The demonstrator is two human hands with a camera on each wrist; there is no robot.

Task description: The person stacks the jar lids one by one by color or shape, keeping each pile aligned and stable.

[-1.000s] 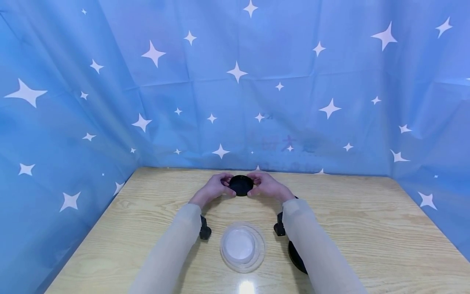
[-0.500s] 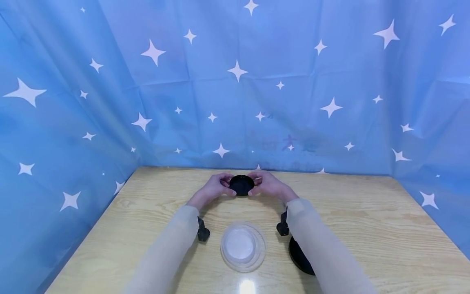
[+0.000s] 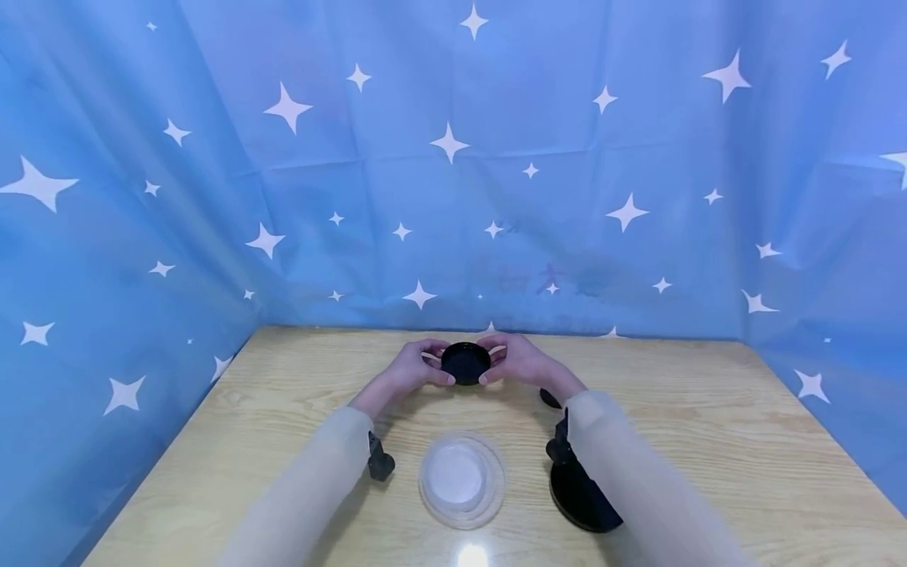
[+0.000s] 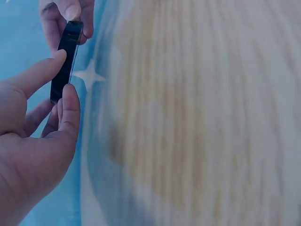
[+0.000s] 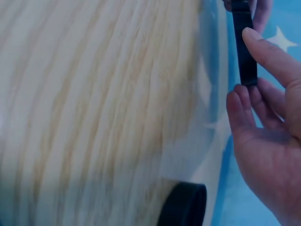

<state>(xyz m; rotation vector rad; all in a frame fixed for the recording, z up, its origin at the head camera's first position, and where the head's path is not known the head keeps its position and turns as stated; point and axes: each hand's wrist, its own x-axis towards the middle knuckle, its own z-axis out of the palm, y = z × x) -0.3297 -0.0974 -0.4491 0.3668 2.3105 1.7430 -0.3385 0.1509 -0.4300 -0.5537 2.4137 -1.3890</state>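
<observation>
Near the back edge of the table, both hands hold a shallow black round dish point(image 3: 465, 364) between them in the head view. My left hand point(image 3: 416, 368) pinches its left side, and my right hand point(image 3: 520, 362) pinches the right side. The left wrist view shows the dish point(image 4: 67, 63) edge-on, with thumb and fingertips of the left hand point(image 4: 42, 136) at its rim. From the right wrist, the dish point(image 5: 244, 44) is again edge-on, gripped by the right hand point(image 5: 268, 113). The fingers behind the dish are partly hidden.
Clear plastic round containers point(image 3: 462, 480) sit nested or stacked at the front middle of the wooden table point(image 3: 283, 441). A larger black round dish point(image 3: 581, 500) lies partly under the right forearm. Another small black round piece point(image 3: 549, 398) shows beside the right wrist. A blue starry curtain point(image 3: 397, 189) stands behind.
The held dish appears slightly raised and tipped toward the camera. Both forearms have spread outward a little, uncovering more of the black pieces on the right. The grip stays the same.
</observation>
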